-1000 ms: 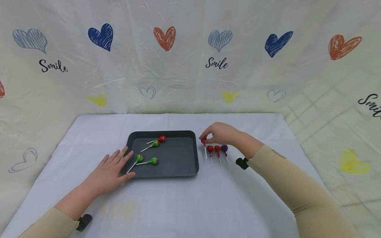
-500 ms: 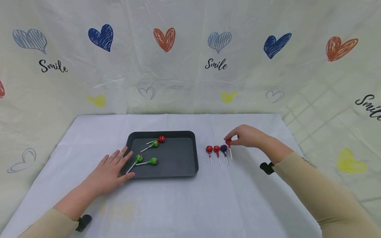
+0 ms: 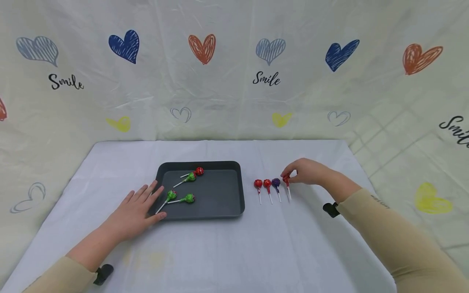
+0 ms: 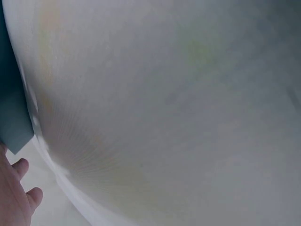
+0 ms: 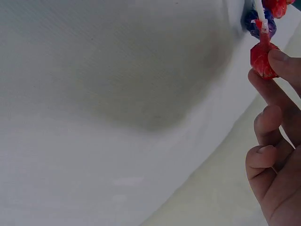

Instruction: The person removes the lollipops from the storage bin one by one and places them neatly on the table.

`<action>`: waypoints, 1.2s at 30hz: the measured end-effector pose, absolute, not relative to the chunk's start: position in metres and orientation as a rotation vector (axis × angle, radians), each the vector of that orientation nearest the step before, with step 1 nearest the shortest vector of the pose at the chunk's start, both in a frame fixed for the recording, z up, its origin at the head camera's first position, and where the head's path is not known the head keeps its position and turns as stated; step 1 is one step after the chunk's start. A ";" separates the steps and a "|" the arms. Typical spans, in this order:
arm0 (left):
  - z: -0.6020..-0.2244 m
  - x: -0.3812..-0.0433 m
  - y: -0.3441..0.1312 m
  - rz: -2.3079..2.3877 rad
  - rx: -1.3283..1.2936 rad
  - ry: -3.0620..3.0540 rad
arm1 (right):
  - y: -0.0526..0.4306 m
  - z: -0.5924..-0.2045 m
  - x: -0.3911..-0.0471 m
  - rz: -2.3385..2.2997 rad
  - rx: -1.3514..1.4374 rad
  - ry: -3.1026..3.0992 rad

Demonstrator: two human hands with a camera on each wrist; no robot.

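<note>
So on your table [image 3: 234, 252], the dark tray [image 3: 218, 197] has four lollipops [image 3: 189, 198] in it, probably the undone half. Your left hand [image 3: 137, 213] sits spread at its left edge, grip wide. Your right hand [image 3: 307, 171] has a narrow grip: next to three lined-up lollipops [image 3: 267, 184], which look done, it's pinching a red lollipop [image 3: 286, 179].

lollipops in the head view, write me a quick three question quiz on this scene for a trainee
1. How many green lollipops are in the tray?
2. True or false: the right hand pinches a red lollipop between thumb and finger.
3. Outside the tray, which lollipop lies nearest the pinched one?

Key: 1. Three. 2. True. 3. The purple lollipop.
</note>
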State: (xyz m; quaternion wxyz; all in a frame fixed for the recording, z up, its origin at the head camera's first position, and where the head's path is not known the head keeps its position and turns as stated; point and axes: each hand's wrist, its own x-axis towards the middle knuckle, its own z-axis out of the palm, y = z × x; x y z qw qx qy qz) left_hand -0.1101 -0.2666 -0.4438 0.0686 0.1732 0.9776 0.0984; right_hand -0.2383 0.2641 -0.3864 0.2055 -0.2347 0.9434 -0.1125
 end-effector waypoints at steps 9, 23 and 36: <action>-0.444 -0.109 -0.266 0.328 0.535 2.965 | 0.263 -0.402 -0.240 -0.299 -0.621 2.609; -0.444 -0.107 -0.265 0.347 0.542 2.991 | 0.266 -0.406 -0.237 -0.347 -0.658 2.635; -0.440 -0.109 -0.264 0.288 0.509 2.930 | 0.261 -0.388 -0.238 -0.374 -0.624 2.690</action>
